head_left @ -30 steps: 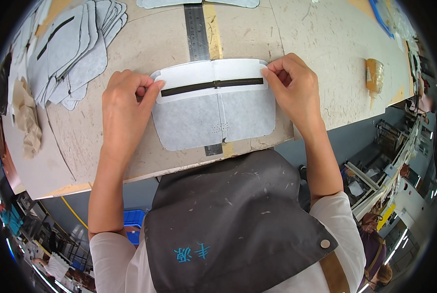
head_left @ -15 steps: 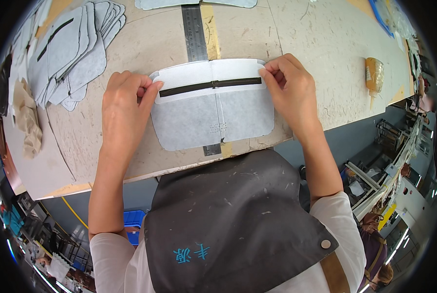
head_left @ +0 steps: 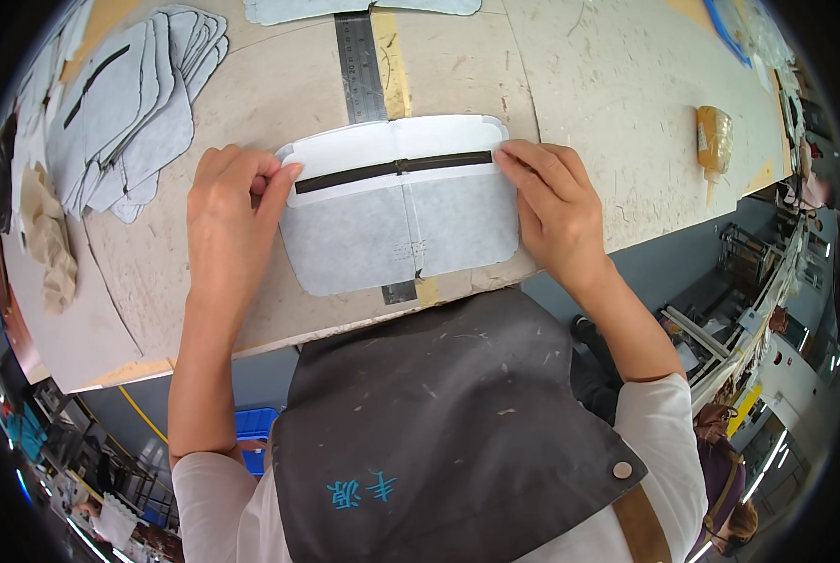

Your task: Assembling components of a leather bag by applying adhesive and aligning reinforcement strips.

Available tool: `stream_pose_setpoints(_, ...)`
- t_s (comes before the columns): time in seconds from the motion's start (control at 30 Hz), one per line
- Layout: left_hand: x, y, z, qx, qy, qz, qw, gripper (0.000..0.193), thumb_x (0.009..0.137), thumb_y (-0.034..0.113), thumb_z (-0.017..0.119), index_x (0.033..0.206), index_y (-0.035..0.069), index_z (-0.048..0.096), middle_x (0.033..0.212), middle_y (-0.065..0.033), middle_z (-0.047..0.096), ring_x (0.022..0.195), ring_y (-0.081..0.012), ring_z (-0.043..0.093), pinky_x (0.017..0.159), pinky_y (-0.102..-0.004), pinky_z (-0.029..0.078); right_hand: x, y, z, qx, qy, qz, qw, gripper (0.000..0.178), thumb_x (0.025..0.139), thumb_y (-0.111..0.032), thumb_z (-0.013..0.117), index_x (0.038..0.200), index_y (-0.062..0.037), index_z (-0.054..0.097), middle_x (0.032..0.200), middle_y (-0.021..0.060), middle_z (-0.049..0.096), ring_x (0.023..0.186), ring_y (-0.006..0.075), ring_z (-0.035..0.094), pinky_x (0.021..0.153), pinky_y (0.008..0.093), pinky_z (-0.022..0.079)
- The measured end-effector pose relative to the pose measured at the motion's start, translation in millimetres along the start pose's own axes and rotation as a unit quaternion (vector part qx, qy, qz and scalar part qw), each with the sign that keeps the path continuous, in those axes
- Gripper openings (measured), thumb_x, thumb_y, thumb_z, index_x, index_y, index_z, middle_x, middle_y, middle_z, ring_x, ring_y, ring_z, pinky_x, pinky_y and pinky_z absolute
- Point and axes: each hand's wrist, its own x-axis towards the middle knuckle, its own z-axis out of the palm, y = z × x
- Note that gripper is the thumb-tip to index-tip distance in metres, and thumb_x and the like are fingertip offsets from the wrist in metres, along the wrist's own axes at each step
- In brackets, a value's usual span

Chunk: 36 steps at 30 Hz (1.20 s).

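Note:
A pale grey, round-cornered fabric panel [head_left: 345, 230] lies flat near the table's front edge. Across its upper part runs a white strip [head_left: 345, 146] with a long dark band [head_left: 354, 174], which looks like a zipper. A seam and small dots mark the panel's middle. My left hand [head_left: 237, 202] pinches the strip's left end between thumb and fingers. At the right end, my right hand [head_left: 556, 202] has its fingers pressed together on the strip's edge; its thumb is mostly hidden. Under the panel passes a steel ruler [head_left: 359, 70], showing above and below it.
A stack of similar panels [head_left: 124, 103] lies at the far left, beside crumpled beige material [head_left: 49, 239]. Another panel [head_left: 363, 7] shows at the far edge of view. Yellow tape [head_left: 393, 70] runs along the ruler. A glue bottle [head_left: 713, 141] lies at the right.
The view has shifted slightly, so the table things sit a little further left. My right hand's fingers have straightened and flattened on the strip's right end. My left hand keeps its pinch.

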Motion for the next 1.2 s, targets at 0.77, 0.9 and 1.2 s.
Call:
stream_pose_setpoints(0.77,-30,-17,8,0.007,0.084,0.192,0.978,0.022,0.069,-0.003,0.074,0.09,0.002,0.071,0.104,-0.006,0.069,0.083,-0.0234,0.054,0.066,-0.0301,0.048,0,-12,-12,-0.182,-0.123,-0.103,0.97,0.044,0.068,0.002,0.058,0.11,0.0157,0.06,0.128,0.0218,0.053,0.105,0.0286,0.055,0.086,0.0363,0.046)
stream_pose_setpoints(0.9,-41,-16,8,0.084,0.074,0.202,0.973,0.03,0.065,0.0,0.075,0.095,0.003,0.071,0.113,-0.0044,0.067,0.085,-0.0228,0.055,0.069,-0.0306,0.047,4,-16,-16,-0.23,-0.146,-0.134,0.953,0.041,0.067,0.003,0.058,0.106,0.0166,0.06,0.127,0.0244,0.053,0.105,0.0298,0.054,0.087,0.0396,0.046)
stream_pose_setpoints(1.2,-42,-14,-2,0.101,0.024,0.199,0.975,0.034,0.067,0.0,0.074,0.101,0.001,0.068,0.121,-0.0071,0.064,0.087,-0.0259,0.055,0.072,-0.0334,0.048,3,-6,-9,-0.122,-0.067,-0.096,0.986,0.028,0.067,0.004,0.064,0.094,0.0102,0.062,0.12,0.0205,0.059,0.094,0.0293,0.058,0.082,0.0386,0.048)
